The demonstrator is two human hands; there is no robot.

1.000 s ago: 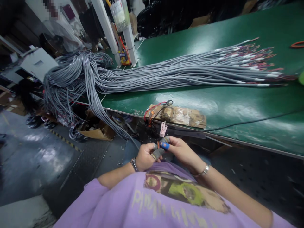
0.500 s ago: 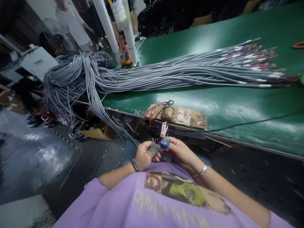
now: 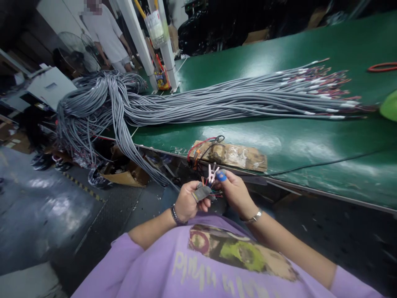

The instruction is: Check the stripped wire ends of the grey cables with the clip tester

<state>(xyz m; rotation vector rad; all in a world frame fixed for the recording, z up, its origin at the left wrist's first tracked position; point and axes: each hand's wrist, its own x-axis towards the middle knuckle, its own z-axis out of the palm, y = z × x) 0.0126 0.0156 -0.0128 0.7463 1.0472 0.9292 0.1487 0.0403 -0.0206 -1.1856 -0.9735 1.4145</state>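
Note:
My left hand (image 3: 191,200), with a grey finger cover on the thumb, is closed on thin coloured wires (image 3: 204,181) whose ends fan out past the fingers. My right hand (image 3: 237,193), with blue covering on the thumb, is pinched just to the right; its fingertips hide whatever they hold. A small pale pink clip (image 3: 212,174) stands between the hands at the bench edge, close to my right fingertips; whether they touch it I cannot tell. A bundle of grey cables (image 3: 145,165) hangs off the bench and runs down toward my left hand.
Many grey cables (image 3: 198,103) with stripped coloured ends lie along the green bench (image 3: 310,157). A wooden block (image 3: 238,155) with red and black leads sits at its edge. An open cardboard box (image 3: 127,176) is below left. A person (image 3: 107,35) stands beyond the bench.
My right hand has drawn away from my left, moving right and up beside the pink clip. More wire ends show past my left fingers. The view has shifted slightly.

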